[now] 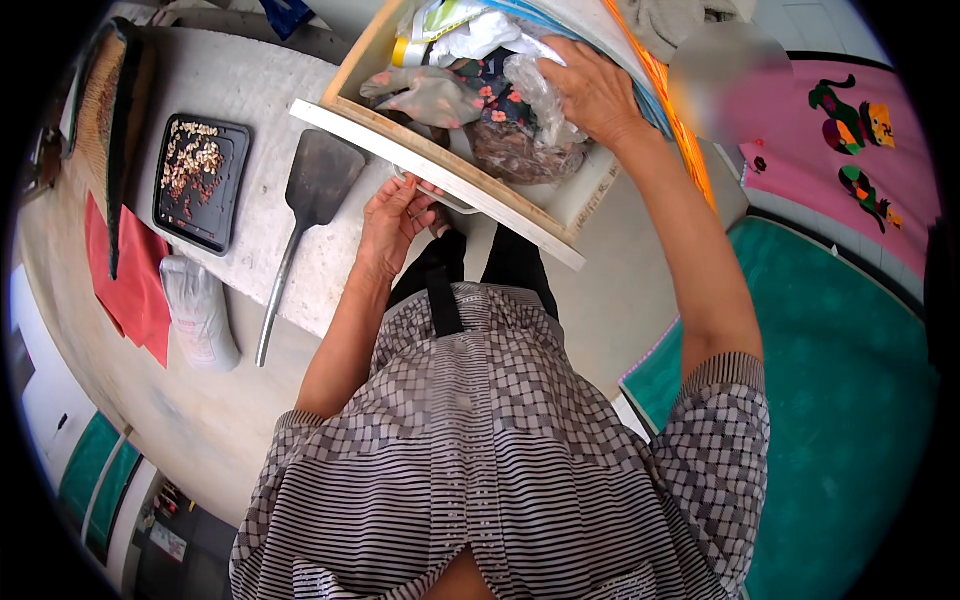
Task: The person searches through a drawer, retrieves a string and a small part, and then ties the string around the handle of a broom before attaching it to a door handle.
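Note:
A wooden drawer [440,160] with a white front is pulled out in front of me. My left hand [392,215] is closed at its metal handle [455,205], fingers curled under the front. Inside the drawer, my right hand [598,98] has bent fingers on crumpled clear plastic bags [535,95]; its thumb is hard to make out. Around it lie a bag with brown contents [525,155], dark cloth with pink flowers [505,105], a pale flowered cloth [430,97], white plastic [475,38] and a yellow-capped container [407,52].
On the pale counter to the left lie a black tray [235,190] with nuts or seeds and a metal spatula [322,180]. A filled plastic bag [200,315] and red sheet [125,275] are nearby. Orange cord [665,95] hangs right of the drawer; a green-covered surface [800,380] lies further right.

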The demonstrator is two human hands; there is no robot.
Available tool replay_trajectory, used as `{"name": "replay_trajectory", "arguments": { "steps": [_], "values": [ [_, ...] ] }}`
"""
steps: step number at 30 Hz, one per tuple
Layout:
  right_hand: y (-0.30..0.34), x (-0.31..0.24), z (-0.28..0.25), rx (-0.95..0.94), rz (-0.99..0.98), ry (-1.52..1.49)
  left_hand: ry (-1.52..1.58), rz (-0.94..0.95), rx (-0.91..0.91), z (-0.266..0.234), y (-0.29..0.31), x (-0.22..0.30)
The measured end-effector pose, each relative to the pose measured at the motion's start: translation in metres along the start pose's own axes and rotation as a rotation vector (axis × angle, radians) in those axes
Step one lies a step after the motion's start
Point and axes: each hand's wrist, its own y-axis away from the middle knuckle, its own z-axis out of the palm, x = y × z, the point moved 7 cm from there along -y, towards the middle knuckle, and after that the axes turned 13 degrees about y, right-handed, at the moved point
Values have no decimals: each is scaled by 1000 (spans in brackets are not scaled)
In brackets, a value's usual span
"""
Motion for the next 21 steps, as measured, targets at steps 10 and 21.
{"name": "replay_trajectory", "arguments": {
  "steps": [10,21],
  "values": [
    [-4,2,10,-112,60,-78,-24,1,-5,3,-2,-1],
    [-23,-4,26,-339,76,-197,-14,13,-39,-9,-9,1]
  ]
}}
